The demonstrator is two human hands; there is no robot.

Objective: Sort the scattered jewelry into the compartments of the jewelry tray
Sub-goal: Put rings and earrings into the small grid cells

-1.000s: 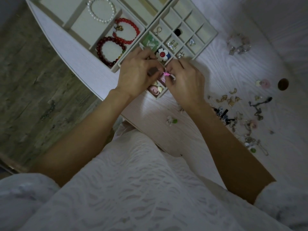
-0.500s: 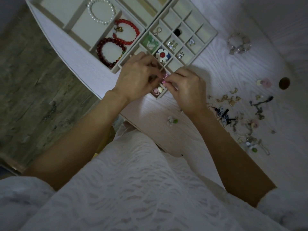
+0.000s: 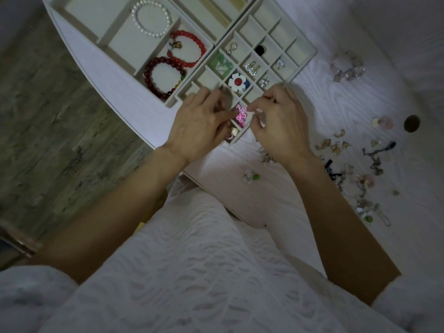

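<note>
Over the near corner of the jewelry tray (image 3: pixel 302 57), the left hand (image 3: pixel 199 126) and the right hand (image 3: pixel 280 123) meet above one small compartment. A pink flower piece (image 3: pixel 241 114) sits between their fingertips at that compartment; the left hand's fingers are curled with a fingertip touching the flower, and the right hand's thumb and forefinger pinch toward its other edge, though whether they truly grip it cannot be told. Nearer the person than the flower, the tray's corner cell holds small pale and pink pieces (image 3: pixel 232 133). Farther into the tray lie a white flower with a red centre (image 3: pixel 237 82), a green piece (image 3: pixel 220 64), silver earrings (image 3: pixel 252 68) and a black stone (image 3: pixel 260 49). Left of the small cells, the tray's larger sections hold two red bead bracelets (image 3: pixel 165 76) and a pearl bracelet (image 3: pixel 151 19). Right of the tray, on the white desk (image 3: pixel 264 200), scattered jewelry (image 3: pixel 355 169) lies loose, well apart from the tray, with a clear bead bracelet (image 3: pixel 347 67) farther back. A small green-and-white piece (image 3: pixel 251 176) lies on the desk near the right wrist.
</note>
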